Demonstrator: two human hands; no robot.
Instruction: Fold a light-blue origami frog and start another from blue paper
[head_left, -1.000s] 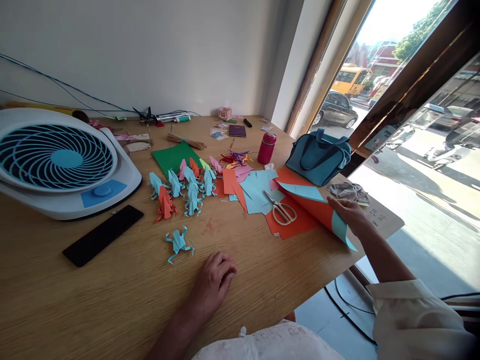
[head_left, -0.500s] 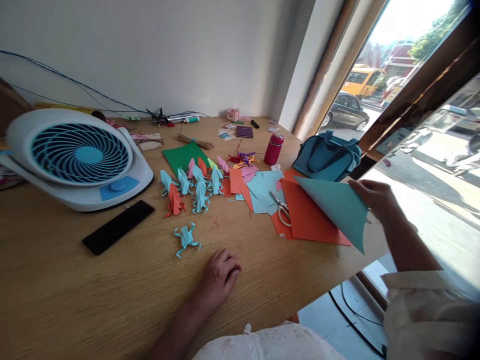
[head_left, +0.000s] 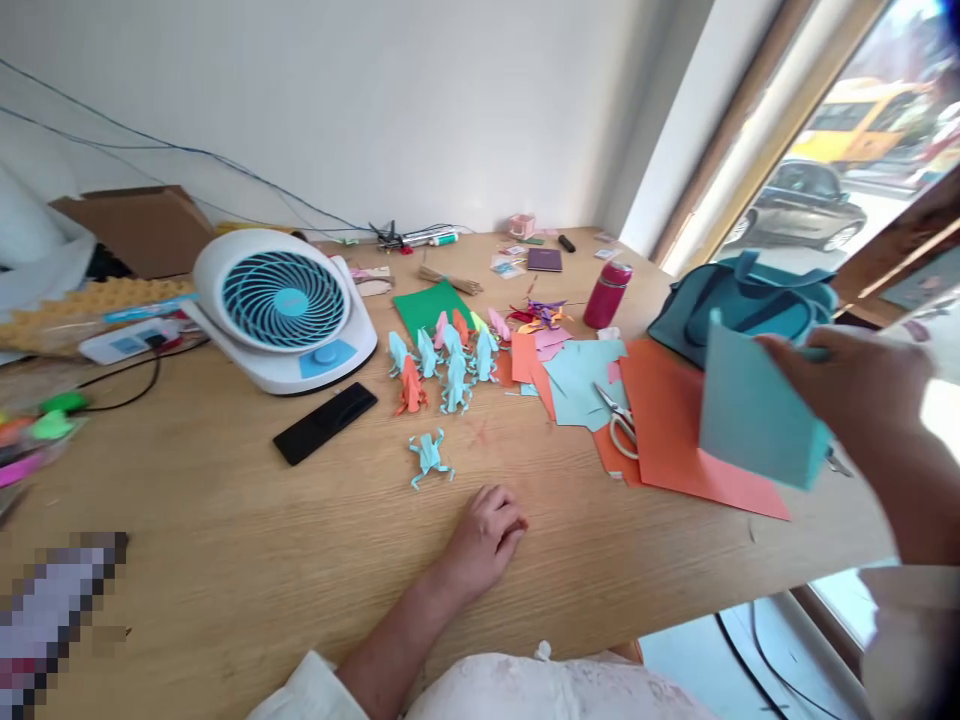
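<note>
My right hand (head_left: 859, 385), blurred by motion, is closed on the upper edge of a light blue sheet of paper (head_left: 757, 420), holding it nearly upright and bent. Under it lie large orange paper sheets (head_left: 667, 415). My left hand (head_left: 489, 535) rests on the table with its fingers curled together and nothing visible in them. Nearest to that hand is a single light blue origami frog (head_left: 430, 456). Behind it stands a cluster of several folded frogs, among them an orange one (head_left: 410, 387). Scissors with pale handles (head_left: 622, 432) lie left of the orange sheets.
A white and blue fan (head_left: 285, 310) stands at the left behind a black phone (head_left: 325, 423). Light blue paper pieces (head_left: 581, 380) lie mid-table. A red bottle (head_left: 608, 295) and a teal bag (head_left: 739, 300) stand at the right, near the window. Green paper (head_left: 431, 305) lies behind the frogs.
My right hand has pulled the light blue sheet up from a slant over the orange paper to nearly upright. My left hand stays on the table. The view has turned left.
</note>
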